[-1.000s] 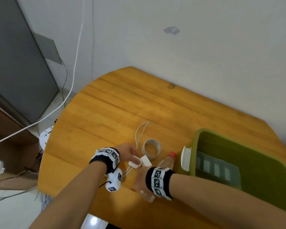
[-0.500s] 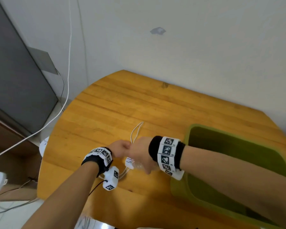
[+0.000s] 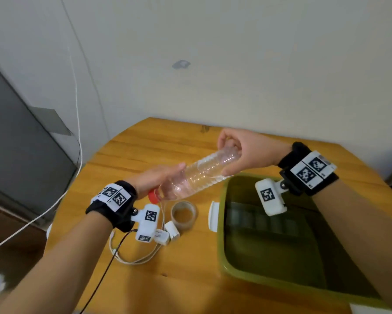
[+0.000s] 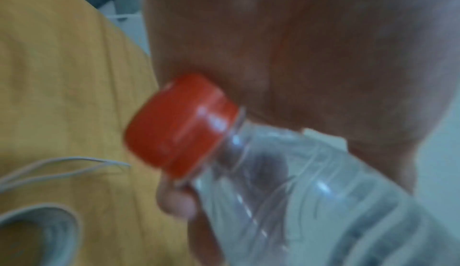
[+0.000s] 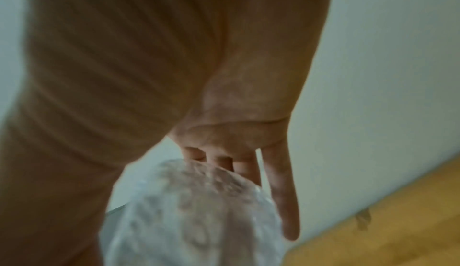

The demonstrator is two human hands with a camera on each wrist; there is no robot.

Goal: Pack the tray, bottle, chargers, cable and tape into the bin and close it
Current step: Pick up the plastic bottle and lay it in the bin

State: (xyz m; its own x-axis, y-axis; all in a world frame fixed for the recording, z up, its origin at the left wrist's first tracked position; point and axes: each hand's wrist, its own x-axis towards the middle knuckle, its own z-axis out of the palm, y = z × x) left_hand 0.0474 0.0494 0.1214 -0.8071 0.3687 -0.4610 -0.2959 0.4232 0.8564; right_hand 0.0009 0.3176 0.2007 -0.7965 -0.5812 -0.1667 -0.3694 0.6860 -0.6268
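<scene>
Both hands hold a clear plastic bottle (image 3: 204, 172) with a red cap (image 3: 153, 197) slanting in the air above the table. My left hand (image 3: 161, 177) grips its neck end and my right hand (image 3: 232, 152) wraps round its base. In the left wrist view the red cap (image 4: 179, 124) sits below my palm, with a fingertip (image 4: 174, 201) curled under the bottle (image 4: 311, 201). The right wrist view shows the bottle base (image 5: 194, 211) against my fingers (image 5: 281, 191). The green bin (image 3: 231, 270) stands open at the right with the tray (image 3: 258, 220) inside. Tape roll (image 3: 183, 214), white chargers (image 3: 167, 234) and cable (image 3: 133, 257) lie on the table.
A white latch (image 3: 213, 216) sticks out from the bin's left wall. The wooden table (image 3: 145, 143) ends at a white wall behind. A grey panel (image 3: 20, 143) and a hanging white cord (image 3: 77, 98) are off the left edge.
The bottle has come up off the table. My right hand raised its base to the right while my left hand took its neck end. Chargers and tape now lie uncovered.
</scene>
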